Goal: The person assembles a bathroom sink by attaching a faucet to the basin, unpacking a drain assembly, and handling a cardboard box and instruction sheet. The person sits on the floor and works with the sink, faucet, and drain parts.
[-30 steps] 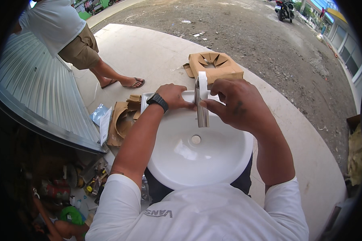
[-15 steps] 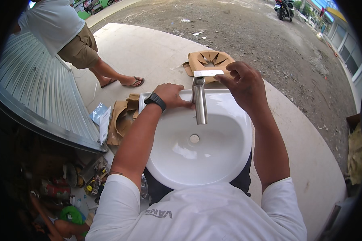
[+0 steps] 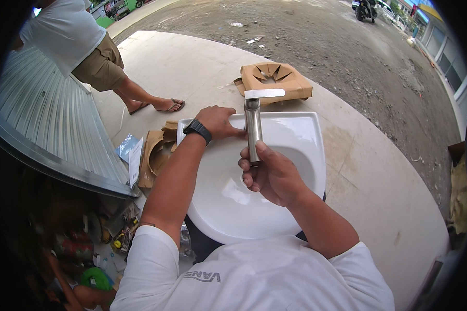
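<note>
A white washbasin (image 3: pixel 218 192) sits in front of me, close to my lap. At its far rim stands a brushed-metal faucet (image 3: pixel 253 127), its spout pointing toward me and a flat lever handle (image 3: pixel 264 94) on top turned to the right. My right hand (image 3: pixel 275 173) grips the spout's end between thumb and fingers. My left hand (image 3: pixel 218 123), below a black wristwatch (image 3: pixel 197 130), rests on the basin's far left rim with the thumb reaching to the faucet's base. Its other fingertips are hidden beyond the rim. The drain hole is covered by my right hand.
A cut cardboard piece (image 3: pixel 290 85) lies beyond the basin, another cardboard piece (image 3: pixel 153 155) to its left. A person (image 3: pixel 101 62) in sandals stands at the far left beside a corrugated metal shutter (image 3: pixel 46 114). Cluttered tools (image 3: pixel 122 241) and another person's arm show at lower left.
My right hand has left the lever handle and come down toward me to grip the spout's end. My left hand stays at the rim by the faucet's base.
</note>
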{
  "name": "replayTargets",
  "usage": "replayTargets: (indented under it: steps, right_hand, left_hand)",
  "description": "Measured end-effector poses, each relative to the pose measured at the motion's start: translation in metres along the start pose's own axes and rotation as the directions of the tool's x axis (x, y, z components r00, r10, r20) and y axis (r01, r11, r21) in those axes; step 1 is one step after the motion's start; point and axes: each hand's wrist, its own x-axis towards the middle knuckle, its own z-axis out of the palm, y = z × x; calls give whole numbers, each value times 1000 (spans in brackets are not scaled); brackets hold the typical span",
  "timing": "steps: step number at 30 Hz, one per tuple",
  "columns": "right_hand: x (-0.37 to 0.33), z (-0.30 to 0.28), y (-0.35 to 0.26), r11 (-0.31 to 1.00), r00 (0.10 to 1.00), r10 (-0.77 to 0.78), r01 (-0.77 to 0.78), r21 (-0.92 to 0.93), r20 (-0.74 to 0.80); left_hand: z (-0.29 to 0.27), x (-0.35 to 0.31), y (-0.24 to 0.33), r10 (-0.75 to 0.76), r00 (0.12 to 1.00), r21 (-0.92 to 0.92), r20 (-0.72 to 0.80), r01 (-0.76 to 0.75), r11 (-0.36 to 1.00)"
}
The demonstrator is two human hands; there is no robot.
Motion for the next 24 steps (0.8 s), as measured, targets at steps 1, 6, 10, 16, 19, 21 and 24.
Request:
replayTargets:
  steps: [1, 6, 10, 16, 19, 21, 24]
  right_hand:
    - [-1, -2, -4, 997, 999, 31, -34, -73, -32]
    - [2, -15, -30, 930, 991, 125, -133, -344, -43]
    - [3, -8, -16, 959, 994, 106, -109, -260, -27]
    - [1, -11, -16, 955, 996, 75, -87, -284, -52]
    - [0, -16, -26, 931, 994, 110, -108, -349, -13]
    - [0, -14, -26, 924, 992, 124, -127, -362, -33]
    - [1, -7, -22, 957, 998, 58, -58, -283, -11]
  left_hand:
    - [1, 1, 0, 5, 1000, -3, -2, -5, 1000]
    - [-3, -3, 1, 12, 1000, 2, 5, -12, 1000]
    - [-5, -6, 3, -49, 995, -18, 84, 51, 999]
    - [-4, -3, 3, 1, 1000, 9, 6, -1, 1000]
    - [-3, -3, 3, 1, 1000, 19, 12, -1, 1000]
    - [-3, -5, 2, -7, 1000, 26, -5, 7, 1000]
    - [-4, -7, 2, -20, 1000, -27, 23, 21, 999]
